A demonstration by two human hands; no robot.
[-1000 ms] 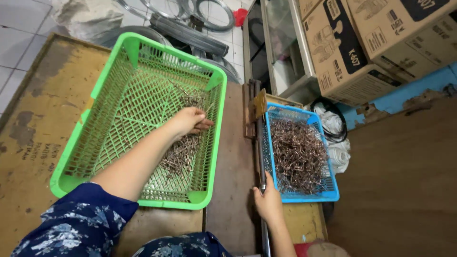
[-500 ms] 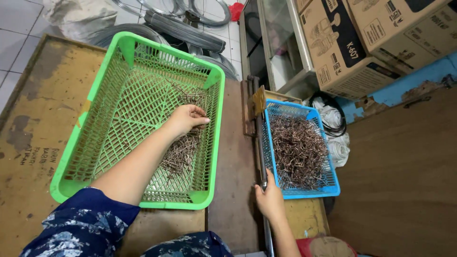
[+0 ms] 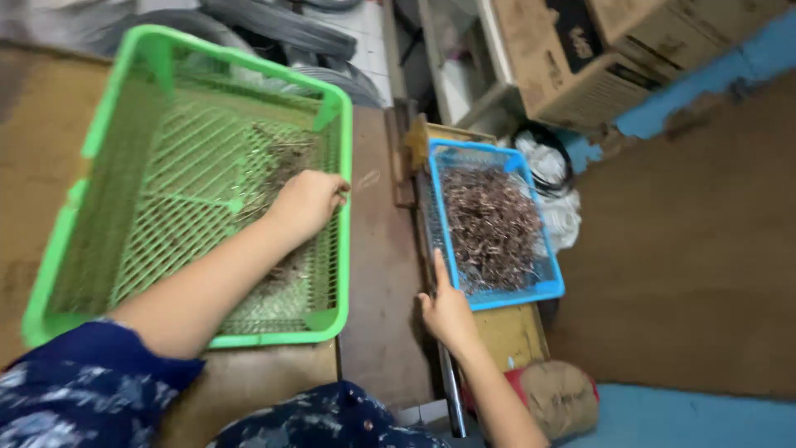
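Two plastic mesh baskets: one green basket [image 3: 91,133], larger, and one blue basket [image 3: 547,286], smaller, to the right of the green one. Two heaps of small thin metal pieces, too many and too tangled to count: a sparse one [image 3: 278,162] inside the green basket, a dense one [image 3: 489,224] inside the blue basket. Two hands of one person: the left hand [image 3: 307,202] in the green basket, the right hand [image 3: 446,309] right of it. Two cardboard boxes [image 3: 572,66] beyond the blue basket, and one white bag [image 3: 555,199]
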